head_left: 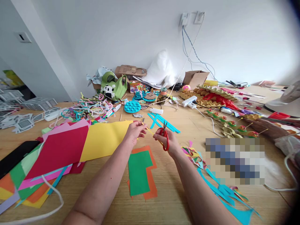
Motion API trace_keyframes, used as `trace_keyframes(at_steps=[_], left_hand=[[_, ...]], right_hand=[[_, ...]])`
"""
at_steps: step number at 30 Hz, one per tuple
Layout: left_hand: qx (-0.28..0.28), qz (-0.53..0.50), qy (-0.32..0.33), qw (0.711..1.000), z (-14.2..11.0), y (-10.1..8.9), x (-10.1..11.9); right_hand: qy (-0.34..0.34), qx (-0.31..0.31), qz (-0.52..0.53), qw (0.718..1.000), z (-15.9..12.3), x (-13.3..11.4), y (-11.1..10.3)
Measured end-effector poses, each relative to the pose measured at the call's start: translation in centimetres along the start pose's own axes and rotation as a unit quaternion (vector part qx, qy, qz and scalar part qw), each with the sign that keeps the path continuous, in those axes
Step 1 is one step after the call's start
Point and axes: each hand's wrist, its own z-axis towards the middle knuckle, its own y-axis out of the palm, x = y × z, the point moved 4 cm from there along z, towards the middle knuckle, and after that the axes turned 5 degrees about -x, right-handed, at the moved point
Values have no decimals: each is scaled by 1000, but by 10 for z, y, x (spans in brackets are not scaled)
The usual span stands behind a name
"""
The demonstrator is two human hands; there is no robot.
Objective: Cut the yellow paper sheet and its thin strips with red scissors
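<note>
My left hand (136, 132) pinches one end of a narrow yellow paper strip (148, 129). Its other end runs to my right hand (170, 143), whose fingers also hold a pair of red-handled scissors (166, 140), blades pointing up and away. Below and between both hands lies a green sheet of paper (138, 173) with a notched corner, on top of an orange sheet (153, 184). A large yellow sheet (103, 139) lies beside my left forearm, next to a red sheet (59, 150). Just beyond my hands are blue paper strips (165, 121), some crossing.
Blue paper scraps (226, 195) lie right of my right forearm. A black phone-like slab (16, 156) rests on coloured paper at left. Farther back are tangled fuzzy craft stems (89, 107), a green panda bag (114, 86), a blue dimpled disc (132, 107) and a white power strip (189, 101).
</note>
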Motion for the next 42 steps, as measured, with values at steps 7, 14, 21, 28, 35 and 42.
trace_keyframes(at_steps=[7,14,21,28,35,42], left_hand=[[28,17,8,999,5,-9,-3],[46,42,-9,998,10,-13,-14],[45,84,-34,995,15,-8,-35],[34,120,-52,991,20,1,-60],[-15,113,-73,991,17,7,-65],[-68,69,-85,992,15,12,-67]], right_hand=[[17,-51,-64,996,4,1,-17],[65,34,-147,986,17,7,-51],[102,57,-253,960,35,10,-73],[133,35,-388,911,47,13,-79],[144,11,-476,868,50,22,-82],[142,8,-532,835,51,17,-87]])
